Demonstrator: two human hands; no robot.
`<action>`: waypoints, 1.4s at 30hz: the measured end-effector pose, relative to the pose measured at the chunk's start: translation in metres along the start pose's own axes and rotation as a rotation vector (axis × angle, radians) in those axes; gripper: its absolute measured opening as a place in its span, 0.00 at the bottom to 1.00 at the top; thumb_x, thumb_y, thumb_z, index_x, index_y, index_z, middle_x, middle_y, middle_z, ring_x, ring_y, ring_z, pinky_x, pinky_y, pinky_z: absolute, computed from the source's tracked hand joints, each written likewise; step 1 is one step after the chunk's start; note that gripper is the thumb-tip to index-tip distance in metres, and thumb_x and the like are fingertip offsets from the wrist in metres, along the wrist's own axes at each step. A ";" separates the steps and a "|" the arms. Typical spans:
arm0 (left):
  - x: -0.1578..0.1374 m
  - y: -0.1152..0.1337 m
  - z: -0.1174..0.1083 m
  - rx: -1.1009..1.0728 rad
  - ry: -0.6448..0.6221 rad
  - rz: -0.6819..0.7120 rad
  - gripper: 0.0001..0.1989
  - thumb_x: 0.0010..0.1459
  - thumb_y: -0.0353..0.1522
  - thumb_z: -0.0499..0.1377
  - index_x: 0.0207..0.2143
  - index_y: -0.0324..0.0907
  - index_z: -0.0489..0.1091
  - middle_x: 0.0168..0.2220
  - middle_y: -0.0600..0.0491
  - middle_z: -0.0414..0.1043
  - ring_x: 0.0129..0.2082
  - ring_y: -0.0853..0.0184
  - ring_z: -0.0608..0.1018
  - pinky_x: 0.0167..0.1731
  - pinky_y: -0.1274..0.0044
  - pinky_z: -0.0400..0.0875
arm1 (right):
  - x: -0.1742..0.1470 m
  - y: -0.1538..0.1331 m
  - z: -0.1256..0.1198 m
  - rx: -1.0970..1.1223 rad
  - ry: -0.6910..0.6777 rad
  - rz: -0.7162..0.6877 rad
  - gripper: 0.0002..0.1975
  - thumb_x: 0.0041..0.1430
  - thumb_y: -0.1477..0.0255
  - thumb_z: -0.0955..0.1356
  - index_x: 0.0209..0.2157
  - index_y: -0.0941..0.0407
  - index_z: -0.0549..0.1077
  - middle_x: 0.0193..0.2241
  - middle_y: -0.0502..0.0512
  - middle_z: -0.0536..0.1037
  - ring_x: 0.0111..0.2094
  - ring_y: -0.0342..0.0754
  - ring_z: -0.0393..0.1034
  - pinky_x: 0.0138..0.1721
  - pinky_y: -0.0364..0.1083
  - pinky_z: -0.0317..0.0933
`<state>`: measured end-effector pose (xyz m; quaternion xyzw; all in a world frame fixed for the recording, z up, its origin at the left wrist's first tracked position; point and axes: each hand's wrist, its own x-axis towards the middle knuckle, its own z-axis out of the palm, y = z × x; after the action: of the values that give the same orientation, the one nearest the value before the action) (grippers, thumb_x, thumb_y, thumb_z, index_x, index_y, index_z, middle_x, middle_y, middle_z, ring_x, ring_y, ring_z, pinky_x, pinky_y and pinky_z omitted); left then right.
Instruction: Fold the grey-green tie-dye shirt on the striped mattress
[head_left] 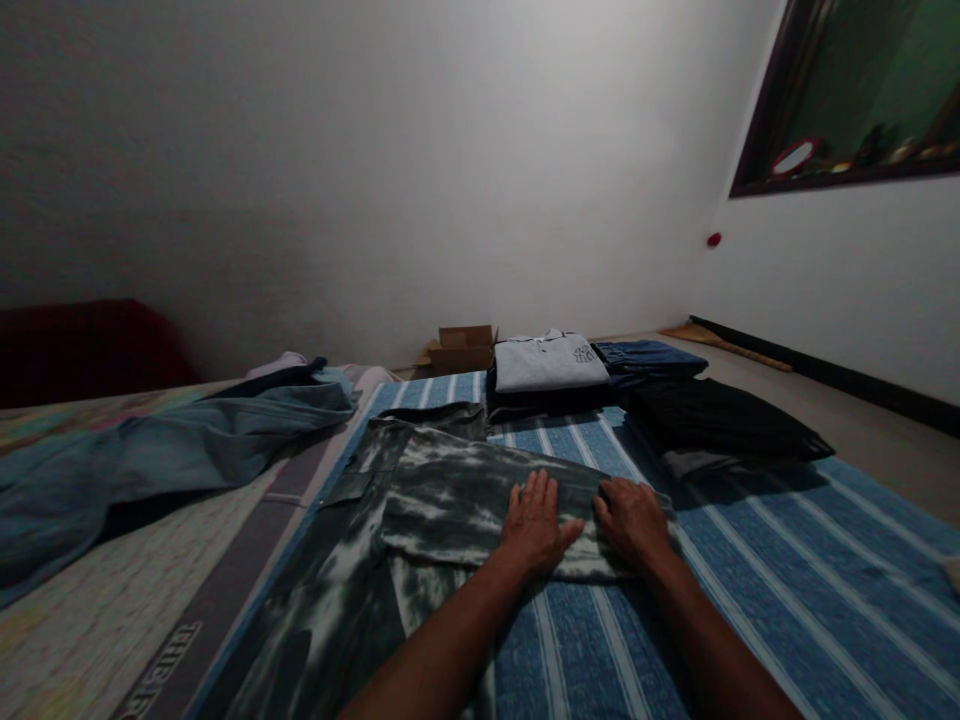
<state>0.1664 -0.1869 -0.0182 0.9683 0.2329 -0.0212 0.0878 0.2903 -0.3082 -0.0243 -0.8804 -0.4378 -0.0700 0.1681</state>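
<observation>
A dark green and white tie-dyed garment [442, 490] with a flap pocket lies spread out in front of me, one wide part of it laid out to the right. Flat on that part rests my left hand [534, 522], fingers stretched and thumb out to the side. My right hand [634, 520] is at the right end of the same part, its fingers bent and closed on the cloth. The fingertips of that hand are partly hidden. Beneath the garment is a blue cloth with white stripes [795, 560].
A folded grey top [551, 362], folded blue jeans [652, 357] and folded black clothing [727, 418] sit beyond my hands. Light blue jeans [195, 440] lie loosely at the left on a patterned bedspread [202, 550]. An open cardboard box [461, 350] stands near the wall.
</observation>
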 end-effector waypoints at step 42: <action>-0.004 0.000 0.002 -0.012 0.040 0.024 0.37 0.63 0.50 0.38 0.65 0.35 0.49 0.67 0.43 0.42 0.67 0.58 0.43 0.63 0.60 0.38 | -0.001 0.001 0.002 -0.015 -0.006 0.009 0.11 0.61 0.69 0.60 0.34 0.56 0.73 0.38 0.57 0.77 0.43 0.51 0.68 0.47 0.49 0.49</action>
<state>0.1627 -0.1892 -0.0200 0.9707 0.2231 0.0006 0.0894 0.2909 -0.3087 -0.0264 -0.8838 -0.4338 -0.0699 0.1605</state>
